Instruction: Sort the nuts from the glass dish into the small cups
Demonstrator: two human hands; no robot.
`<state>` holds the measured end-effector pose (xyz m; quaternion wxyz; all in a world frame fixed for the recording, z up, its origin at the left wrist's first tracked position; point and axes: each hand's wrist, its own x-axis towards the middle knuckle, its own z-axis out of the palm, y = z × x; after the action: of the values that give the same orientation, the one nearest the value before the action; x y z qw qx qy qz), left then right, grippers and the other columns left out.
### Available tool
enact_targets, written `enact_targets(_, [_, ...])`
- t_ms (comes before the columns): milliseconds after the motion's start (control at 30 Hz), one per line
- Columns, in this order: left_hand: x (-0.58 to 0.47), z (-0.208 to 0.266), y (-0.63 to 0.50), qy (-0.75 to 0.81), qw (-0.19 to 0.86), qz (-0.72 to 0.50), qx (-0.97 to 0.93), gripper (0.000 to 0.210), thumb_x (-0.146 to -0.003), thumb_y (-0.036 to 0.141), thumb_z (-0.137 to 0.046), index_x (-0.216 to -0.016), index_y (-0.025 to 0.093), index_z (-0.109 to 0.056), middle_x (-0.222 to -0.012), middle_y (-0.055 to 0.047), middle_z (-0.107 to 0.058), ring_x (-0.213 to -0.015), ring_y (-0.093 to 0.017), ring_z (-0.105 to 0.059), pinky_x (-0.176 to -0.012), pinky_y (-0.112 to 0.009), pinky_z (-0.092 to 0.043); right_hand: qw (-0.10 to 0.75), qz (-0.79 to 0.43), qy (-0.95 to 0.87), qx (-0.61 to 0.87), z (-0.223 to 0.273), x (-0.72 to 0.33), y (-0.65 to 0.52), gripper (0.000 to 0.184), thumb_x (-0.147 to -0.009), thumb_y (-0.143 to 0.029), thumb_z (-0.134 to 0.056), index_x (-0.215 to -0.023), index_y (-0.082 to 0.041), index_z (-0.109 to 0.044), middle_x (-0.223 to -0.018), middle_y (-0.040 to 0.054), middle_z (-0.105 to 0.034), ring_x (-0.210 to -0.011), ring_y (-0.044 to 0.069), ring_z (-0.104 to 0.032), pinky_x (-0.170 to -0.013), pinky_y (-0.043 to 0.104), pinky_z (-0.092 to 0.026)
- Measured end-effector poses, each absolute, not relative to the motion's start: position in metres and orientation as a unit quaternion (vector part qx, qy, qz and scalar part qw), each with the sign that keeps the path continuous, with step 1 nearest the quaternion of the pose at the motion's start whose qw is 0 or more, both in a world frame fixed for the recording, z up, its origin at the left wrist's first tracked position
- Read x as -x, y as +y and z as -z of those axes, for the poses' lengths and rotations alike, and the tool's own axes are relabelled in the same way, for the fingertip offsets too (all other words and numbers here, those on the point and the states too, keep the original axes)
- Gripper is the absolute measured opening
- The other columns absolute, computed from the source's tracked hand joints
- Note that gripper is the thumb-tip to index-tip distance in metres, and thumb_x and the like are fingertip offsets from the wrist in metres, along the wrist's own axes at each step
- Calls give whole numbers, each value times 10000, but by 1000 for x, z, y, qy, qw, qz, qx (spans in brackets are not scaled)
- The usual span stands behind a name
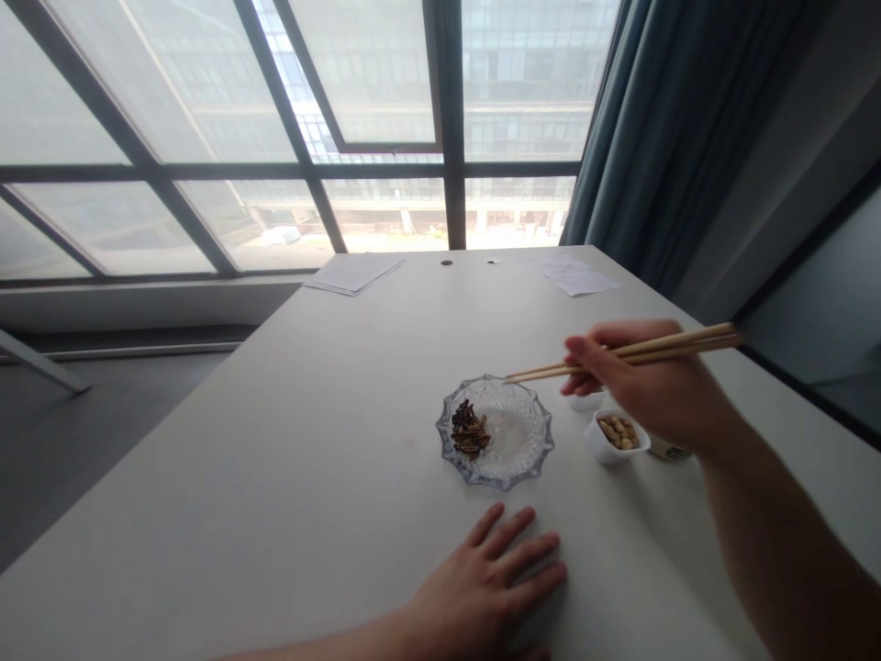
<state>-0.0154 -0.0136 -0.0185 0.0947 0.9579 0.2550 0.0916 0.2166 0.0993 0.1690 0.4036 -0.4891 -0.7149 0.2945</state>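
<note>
My right hand (pixel 633 372) grips a pair of wooden chopsticks (pixel 678 344), whose tips point left over the back rim of a clear glass dish (pixel 519 445). In the left part of that scalloped dish lies a heap of small dark brown, elongated pieces (pixel 470 431). Palm down on the table, my left hand (pixel 499 574) rests just in front of the dish with its fingers spread. A small white cup (pixel 609 450) of tan, nut-like pieces (pixel 618 431) stands right of the dish, below my right hand. Behind it, another white container (pixel 586 401) is mostly hidden by that hand.
The white table (pixel 275 496) stretches to a large window. Paper sheets lie at its back left (pixel 354 273) and back right (pixel 576 275). A brownish round object (pixel 669 450) sits beside the cup, partly covered by my right arm. A blue-grey curtain (pixel 633 138) hangs at the right.
</note>
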Motion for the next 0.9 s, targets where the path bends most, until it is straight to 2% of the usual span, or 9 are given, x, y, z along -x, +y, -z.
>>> enact_targets(100, [16, 23, -13, 249, 80, -99, -960, 673, -1018, 571, -570, -1579, 236, -406, -1663, -25, -352, -1544, -344, -277, -1287, -558, -174, 325, -367, -766, 416, -151, -189, 94, 374, -982, -453, -645, -739, -181, -727, -696, 43, -768, -634, 173, -738, -584, 238, -557])
enact_targets(233, [17, 29, -12, 237, 64, -106, -963, 656, -1028, 525, -585, -1585, 236, -394, -1669, -23, -339, -1545, -345, -274, -1275, -579, -212, 288, -405, -782, 376, -130, -165, 93, 381, -996, -395, -628, -687, -180, -686, -649, 19, -740, -595, 138, -687, -554, 212, -501])
enact_targets(333, [17, 29, -13, 237, 60, -106, -964, 663, -1017, 500, -612, -1584, 230, -398, -1671, -29, -334, -1543, -353, -274, -1269, -585, -233, 287, -405, -782, 377, -119, -160, 97, 391, -994, -397, -626, -672, -181, -673, -634, 17, -730, -582, 135, -671, -542, 214, -484])
enact_targets(500, [18, 25, -13, 238, 60, -108, -963, 701, -1004, 555, -615, -1584, 223, -403, -1661, -41, -355, -1535, -358, -296, -1263, -582, -254, 293, -413, -771, 386, -110, -160, 104, 404, -989, -432, -623, -696, -169, -711, -642, 42, -742, -593, 164, -694, -540, 236, -496])
enact_targets(767, [19, 29, -12, 235, 40, -101, -966, 653, -1048, 567, -529, -1592, 234, -392, -1667, -20, -342, -1539, -349, -284, -1259, -575, -265, 291, -453, -752, 380, -106, -161, 104, 381, -952, -488, -677, -754, -171, -751, -661, 44, -762, -611, 192, -726, -561, 254, -541])
enact_targets(900, [17, 35, -13, 238, 17, -110, -965, 524, -1068, 391, -549, -1564, 261, -439, -1664, 6, -348, -1544, -332, -280, -1260, -564, -270, 304, -453, -746, 382, -102, -158, 105, 394, -951, -504, -673, -756, -172, -757, -663, 47, -768, -605, 200, -737, -562, 263, -567])
